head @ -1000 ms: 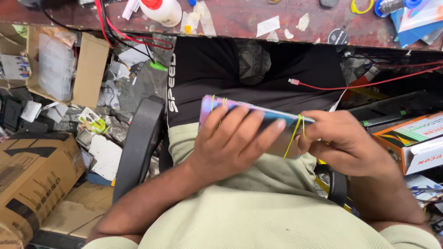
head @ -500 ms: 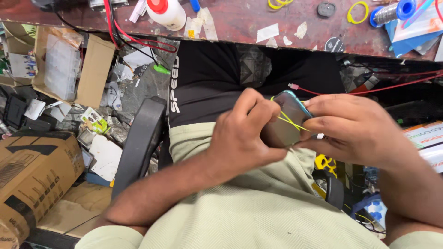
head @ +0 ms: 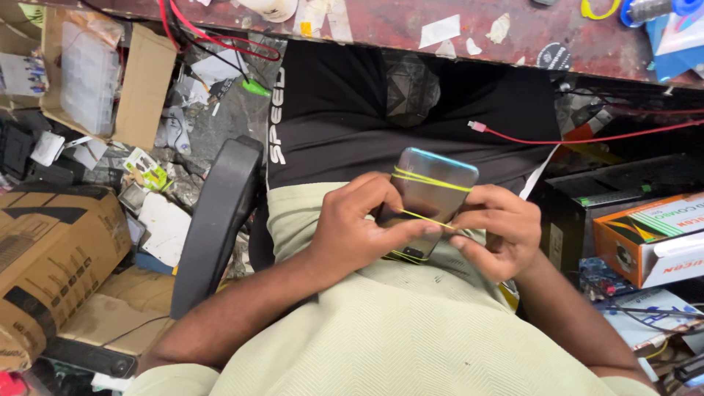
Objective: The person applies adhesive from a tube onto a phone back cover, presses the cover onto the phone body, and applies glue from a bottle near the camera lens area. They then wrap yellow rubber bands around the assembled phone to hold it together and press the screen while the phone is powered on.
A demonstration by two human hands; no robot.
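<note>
We hold a phone [head: 427, 202] with both our hands, just over our lap. A moment ago it lay flat and long across our hands, then it sat hidden deep between them. Now it stands up on a slant, with its shiny back to us and its blue top edge pointing away. That tells us the phone is being turned around while the yellow rubber bands [head: 431, 178] go on it. Three bands cross it now: one near the top, one in the middle and one at the bottom.

Our left hand [head: 359, 224] grips the left side of the phone, and its pointing finger presses on the middle band. Our right hand [head: 499, 231] is closed around the right side and cups the phone from below.

Around us there are many boxes. On the right sits an orange and white box [head: 649, 238] with green stripes and red letters on its side. On the left a big brown cardboard box [head: 51, 257] with black marks rests on the floor. Higher up on the left an open brown box [head: 132, 81] holds a clear plastic case [head: 84, 70]. Small white paper scraps [head: 440, 31] stick to the dark red bench [head: 381, 26] at the top. A round black sticker [head: 554, 55] sits on the bench edge. A red cable [head: 587, 139] hangs under the bench, with a pink plug at its end
</note>
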